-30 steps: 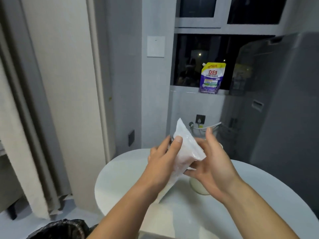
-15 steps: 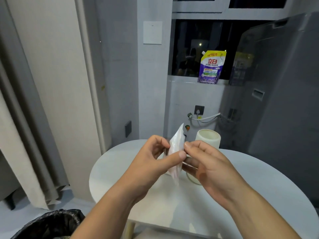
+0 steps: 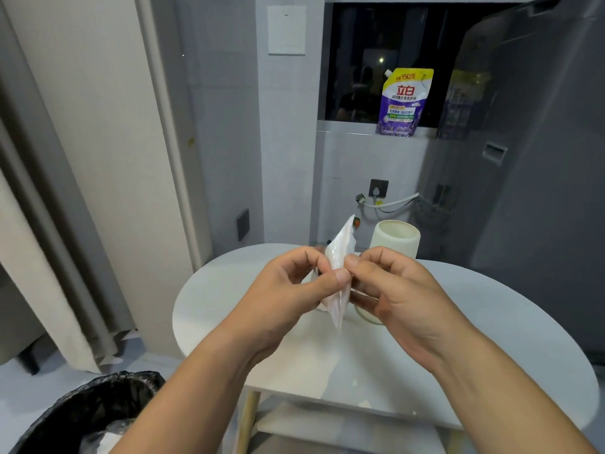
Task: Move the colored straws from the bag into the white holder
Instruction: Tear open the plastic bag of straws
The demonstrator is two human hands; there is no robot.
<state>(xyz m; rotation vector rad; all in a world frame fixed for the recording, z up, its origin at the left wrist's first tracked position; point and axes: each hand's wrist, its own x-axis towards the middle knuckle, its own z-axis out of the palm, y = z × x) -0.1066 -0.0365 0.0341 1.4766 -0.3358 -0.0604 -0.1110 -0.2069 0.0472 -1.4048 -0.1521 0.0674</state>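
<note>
Since the earlier frame the two hands have drawn closer together on the bag and now meet thumb to thumb at its near edge, while the bag has turned so that it is seen almost edge-on. Nearest the camera, the left hand [image 3: 294, 283] pinches the bag [image 3: 340, 253] between thumb and curled fingers from the left side, and the right hand [image 3: 393, 290] pinches it from the right, its thumb tip just beside the left thumb; both hands are closed on the plastic, apparently to pull its mouth apart. The bag hangs above the round white table [image 3: 491, 339], its long axis running from a low near corner below the thumbs up to a far, upper tip that leans slightly right. The colored straws cannot be made out through the pale plastic, so they are presumably still inside and none has reached the holder. Just beyond the right hand, partly hidden by it, the white holder [image 3: 396, 237] stands upright on the table with its open rim facing up. It lies to the far right of the pinch, so the right hand is the nearer one for carrying straws across, and the bag's upper tip already points roughly toward it. Farther off, a purple pouch [image 3: 404, 103] sits on the window ledge.
</note>
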